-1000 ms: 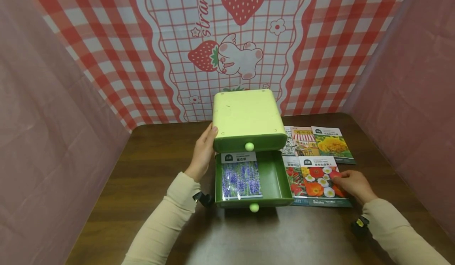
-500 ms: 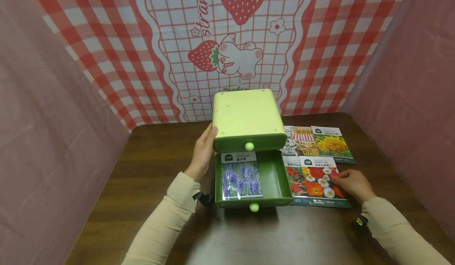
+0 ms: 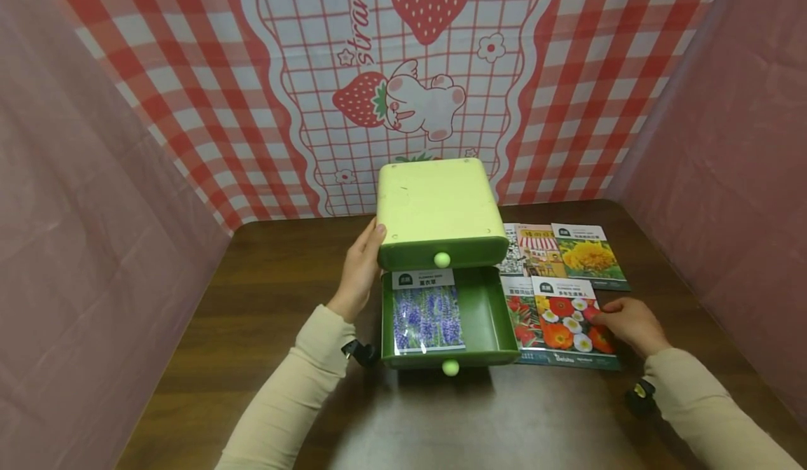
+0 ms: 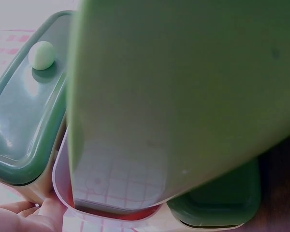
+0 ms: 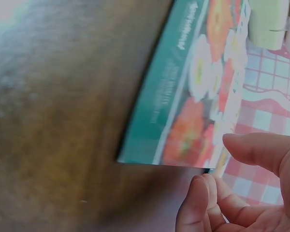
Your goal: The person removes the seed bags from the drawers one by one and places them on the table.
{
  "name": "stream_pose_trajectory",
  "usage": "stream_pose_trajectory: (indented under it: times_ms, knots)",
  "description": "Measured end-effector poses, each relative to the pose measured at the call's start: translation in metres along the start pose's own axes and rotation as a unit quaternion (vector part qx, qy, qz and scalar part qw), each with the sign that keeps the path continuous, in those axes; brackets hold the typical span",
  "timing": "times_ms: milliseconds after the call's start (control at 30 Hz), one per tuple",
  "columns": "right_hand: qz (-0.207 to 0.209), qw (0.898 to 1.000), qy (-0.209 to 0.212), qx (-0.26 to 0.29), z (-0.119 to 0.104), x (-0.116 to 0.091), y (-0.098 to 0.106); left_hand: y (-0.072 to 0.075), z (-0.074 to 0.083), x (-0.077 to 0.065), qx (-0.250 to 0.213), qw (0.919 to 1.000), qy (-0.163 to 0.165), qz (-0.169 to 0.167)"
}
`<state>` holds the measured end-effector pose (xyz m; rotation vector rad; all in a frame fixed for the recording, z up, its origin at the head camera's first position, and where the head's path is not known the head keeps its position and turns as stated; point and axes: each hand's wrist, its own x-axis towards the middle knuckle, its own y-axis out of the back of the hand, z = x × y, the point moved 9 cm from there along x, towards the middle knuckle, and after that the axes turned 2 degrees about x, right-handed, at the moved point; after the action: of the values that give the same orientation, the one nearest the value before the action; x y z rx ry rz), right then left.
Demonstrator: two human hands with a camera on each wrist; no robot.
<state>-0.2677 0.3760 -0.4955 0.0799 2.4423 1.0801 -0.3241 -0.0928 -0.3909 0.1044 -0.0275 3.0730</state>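
Observation:
My left hand (image 3: 356, 272) presses against the left side of a pale yellow-green drawer box (image 3: 441, 197), fingers fairly straight, thumb near the front corner. The box's lower drawer (image 3: 488, 323) is pulled out; a lavender seed packet (image 3: 429, 316) lies at its left. In the left wrist view the drawer's side (image 4: 183, 96) fills most of the picture. At the right, my right hand (image 3: 633, 325) pinches the right edge of a poppy seed packet (image 3: 572, 326). Its thumb (image 5: 246, 147) is over the edge, the other fingers (image 5: 195, 198) below. This packet overlaps a red-flower seed packet (image 3: 522, 316).
Behind the poppy packet lie a yellow-flower seed packet (image 3: 589, 256), a packet with a striped awning picture (image 3: 542, 249) and a partly hidden black-and-white one (image 3: 512, 256). A checked strawberry cloth (image 3: 555, 71) hangs behind the wooden table (image 3: 271, 267).
The poppy packet has turned slightly, its lower right corner shifting a little left and toward me with my right hand. My left hand and the drawer box have stayed in place.

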Motion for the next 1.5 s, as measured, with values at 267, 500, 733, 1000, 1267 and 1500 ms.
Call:
stream_pose_trajectory:
  times_ms: [267,500,733,1000,1267,1500]
  knots:
    - [0.030,0.998,0.061,-0.011,-0.025,-0.006,0.009,0.000,0.000,0.000,0.002,1.0000,0.001,0.001]
    - [0.077,0.982,0.175,-0.007,-0.076,-0.031,0.012,0.001,-0.001,0.000,0.001,1.0000,0.003,0.004]
    - [0.075,0.961,0.263,0.032,-0.129,-0.068,0.002,0.000,0.000,0.000,0.001,1.0000,-0.001,0.003]
    - [0.034,0.943,0.331,0.030,-0.179,-0.103,-0.031,0.001,0.001,0.000,0.002,1.0000,0.002,0.007]
    - [-0.009,0.918,0.395,0.006,-0.215,-0.116,-0.069,0.001,0.000,0.000,-0.004,0.9999,0.011,0.009]
    - [-0.031,0.904,0.422,-0.062,-0.233,-0.120,-0.098,0.001,-0.001,0.000,-0.007,0.9999,0.013,0.004]
